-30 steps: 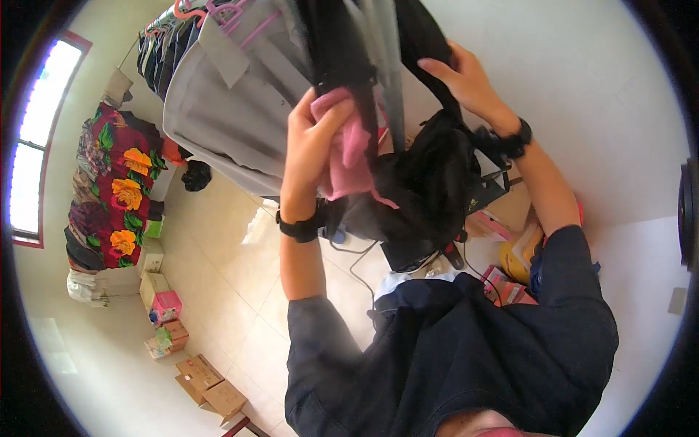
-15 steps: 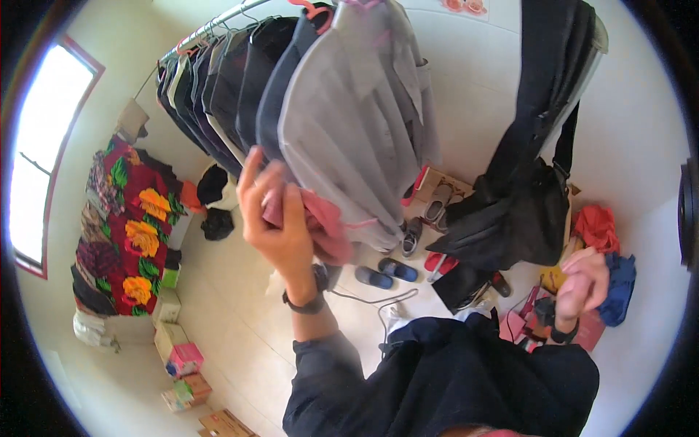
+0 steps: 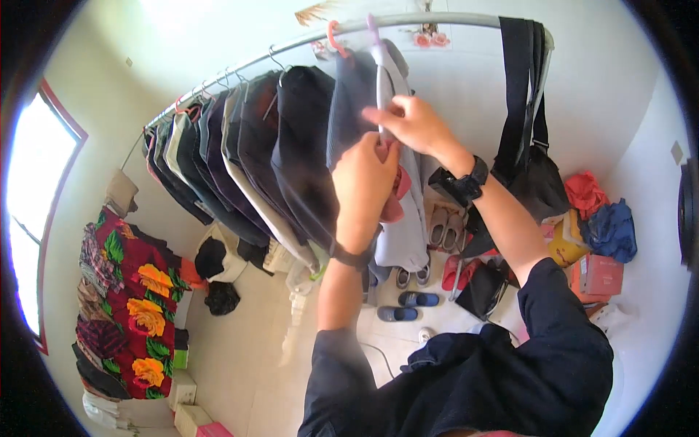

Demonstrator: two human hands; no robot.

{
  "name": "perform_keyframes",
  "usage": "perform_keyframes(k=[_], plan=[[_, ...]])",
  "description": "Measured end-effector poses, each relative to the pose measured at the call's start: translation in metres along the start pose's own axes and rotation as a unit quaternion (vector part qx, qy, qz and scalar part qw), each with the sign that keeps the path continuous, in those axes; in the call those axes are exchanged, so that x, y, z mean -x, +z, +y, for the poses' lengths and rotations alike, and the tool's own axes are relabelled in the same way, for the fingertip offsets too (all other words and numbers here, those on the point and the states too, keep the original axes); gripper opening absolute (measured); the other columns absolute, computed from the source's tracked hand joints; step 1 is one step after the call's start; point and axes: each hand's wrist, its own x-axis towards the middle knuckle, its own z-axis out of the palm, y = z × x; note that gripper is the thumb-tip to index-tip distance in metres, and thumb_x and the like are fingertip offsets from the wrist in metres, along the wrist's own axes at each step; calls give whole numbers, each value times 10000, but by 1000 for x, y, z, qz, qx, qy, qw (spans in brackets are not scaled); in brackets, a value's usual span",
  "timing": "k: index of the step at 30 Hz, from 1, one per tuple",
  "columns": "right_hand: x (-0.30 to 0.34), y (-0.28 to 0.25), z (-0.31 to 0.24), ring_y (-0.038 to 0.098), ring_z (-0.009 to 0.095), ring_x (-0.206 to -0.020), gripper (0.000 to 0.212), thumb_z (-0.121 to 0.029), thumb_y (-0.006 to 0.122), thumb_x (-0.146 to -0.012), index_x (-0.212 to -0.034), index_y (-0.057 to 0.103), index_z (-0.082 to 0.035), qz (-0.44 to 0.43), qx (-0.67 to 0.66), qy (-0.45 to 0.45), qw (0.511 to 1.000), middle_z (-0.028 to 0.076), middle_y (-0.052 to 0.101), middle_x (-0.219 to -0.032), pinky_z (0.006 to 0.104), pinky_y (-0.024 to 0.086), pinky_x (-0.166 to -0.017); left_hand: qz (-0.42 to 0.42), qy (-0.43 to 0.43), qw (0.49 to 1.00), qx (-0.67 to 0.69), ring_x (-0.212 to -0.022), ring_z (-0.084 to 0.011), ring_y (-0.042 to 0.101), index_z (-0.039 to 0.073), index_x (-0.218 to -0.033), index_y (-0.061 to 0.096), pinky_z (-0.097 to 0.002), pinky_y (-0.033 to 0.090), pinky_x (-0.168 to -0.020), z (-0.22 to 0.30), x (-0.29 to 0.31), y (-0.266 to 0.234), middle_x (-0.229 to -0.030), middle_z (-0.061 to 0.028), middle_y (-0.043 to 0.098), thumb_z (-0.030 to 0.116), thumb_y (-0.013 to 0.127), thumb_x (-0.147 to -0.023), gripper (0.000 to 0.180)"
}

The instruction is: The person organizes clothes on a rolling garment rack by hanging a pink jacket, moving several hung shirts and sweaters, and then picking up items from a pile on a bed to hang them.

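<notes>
A light grey shirt (image 3: 404, 233) hangs edge-on from a lilac hanger (image 3: 374, 30) on the metal rail. My left hand (image 3: 362, 182) is closed around a crumpled pink cloth (image 3: 394, 204), part of which dangles beside the shirt. Just above it, my right hand (image 3: 421, 125) grips the shirt's upper edge, its thumb stretched to the left and its fingers curled. To the left of both hands hangs a dark grey garment (image 3: 351, 95) on a pink-red hanger (image 3: 335, 40).
Several dark clothes (image 3: 247, 138) fill the curved rail (image 3: 240, 68) leftward. A black bag (image 3: 535, 182) hangs at its right end. Slippers (image 3: 419, 299) and shoes (image 3: 445, 227) lie below. A flowered blanket (image 3: 149, 306) covers a pile at left; boxes (image 3: 601, 274) stand at right.
My right hand has come from the far right up to the grey shirt. My left hand, still with the pink cloth, has moved right. The shirt has turned edge-on, and the view has shifted.
</notes>
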Motion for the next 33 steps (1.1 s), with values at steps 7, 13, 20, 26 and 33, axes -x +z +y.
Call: perform_keyframes(k=[7, 13, 20, 26, 33], plan=[[-33, 24, 1, 595, 180, -625, 277, -244, 584, -803, -784, 597, 31, 128, 27, -67, 989, 132, 622, -668, 340, 466, -585, 61, 75, 995, 26, -760, -376, 606, 61, -820, 585, -435, 480, -648, -2, -18, 3, -834, -150, 629, 240, 554, -835, 182], [-76, 3, 0, 618, 208, -668, 343, -299, 573, -801, -768, 612, 40, 108, -57, -38, 992, 140, 639, -707, 344, 480, -626, 42, 118, 990, 71, -821, -360, 628, 83, -1050, 655, -397, 509, -735, -6, -39, -7, -936, -145, 650, 259, 587, -819, 298], [-57, -8, 77, 590, 158, -670, 297, -276, 570, -825, -815, 626, 16, 53, -124, 17, 991, 77, 639, -735, 294, 448, -619, 134, 74, 939, 309, -666, -84, 606, -22, -935, 692, -221, 489, -632, -41, -30, -10, -758, -51, 677, 93, 649, -838, 157], [16, -11, 117, 510, 99, -645, 218, -220, 570, -828, -825, 611, -5, 34, -132, 70, 988, 10, 571, -705, 265, 401, -582, 41, -49, 950, 307, -537, -72, 556, -47, -928, 676, -207, 425, -488, -55, -57, -40, -635, -49, 617, 263, 701, -837, 324], [58, -10, 122, 448, 69, -651, 171, -172, 569, -823, -770, 560, -9, 19, -202, 57, 978, -21, 495, -682, 253, 372, -579, -183, 6, 979, -92, -831, -425, 640, -59, -866, 641, -447, 504, -742, -42, -96, 3, -825, -276, 642, 407, 607, -767, 478]])
